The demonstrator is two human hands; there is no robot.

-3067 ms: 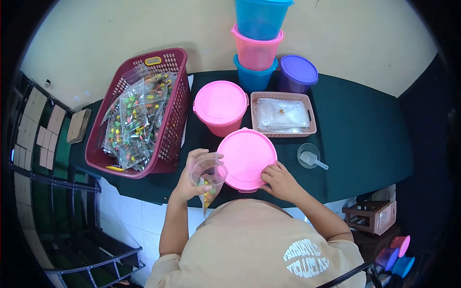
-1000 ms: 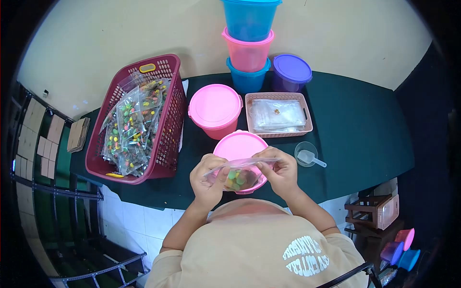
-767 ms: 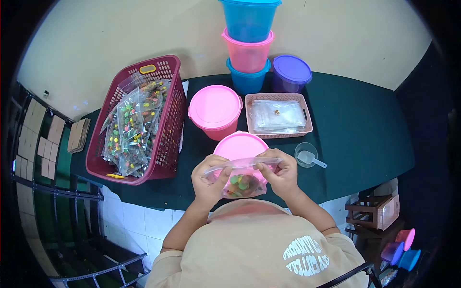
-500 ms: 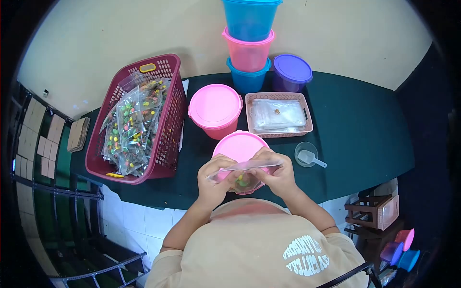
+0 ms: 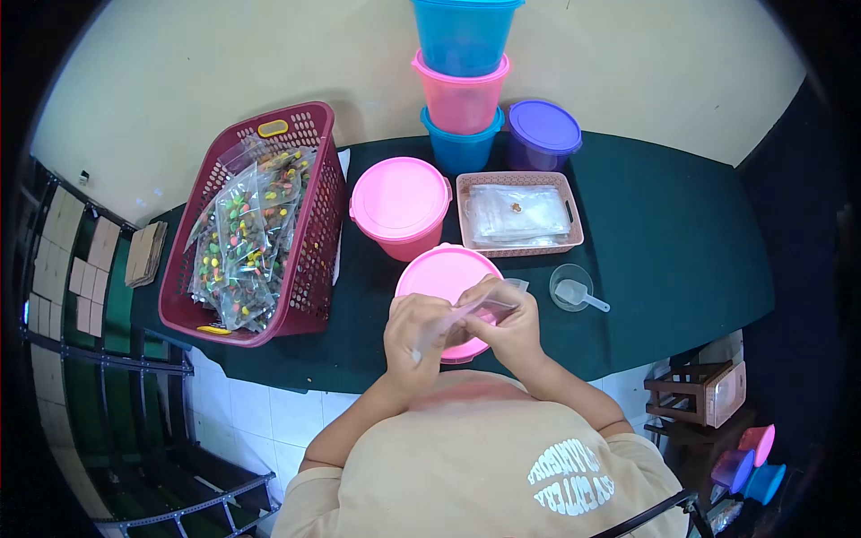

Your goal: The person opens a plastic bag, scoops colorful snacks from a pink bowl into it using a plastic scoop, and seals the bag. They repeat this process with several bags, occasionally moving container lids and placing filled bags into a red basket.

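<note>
Both hands hold a clear plastic bag (image 5: 466,316) over a pink-lidded tub (image 5: 448,269) at the table's near edge. My left hand (image 5: 415,334) grips the bag's left side, its fingers bent around the film. My right hand (image 5: 509,330) pinches the right side, and a loose corner of film sticks up above its fingers. The bag is folded and tilted between the hands, and its contents are mostly hidden by the fingers. Behind the near tub stands a larger pink tub (image 5: 401,199) with its lid on.
A maroon basket (image 5: 309,260) of candy-filled bags stands left. A pink tray (image 5: 525,252) holds empty clear bags; right of the tub sits a cup (image 5: 558,300) with a white scoop (image 5: 574,292). Stacked buckets (image 5: 462,94) and a purple tub (image 5: 544,134) stand at the back.
The bag was stretched wide with green and yellow pieces showing; now it is folded and tilted. My left hand has moved right and turned, and the hands are closer together.
</note>
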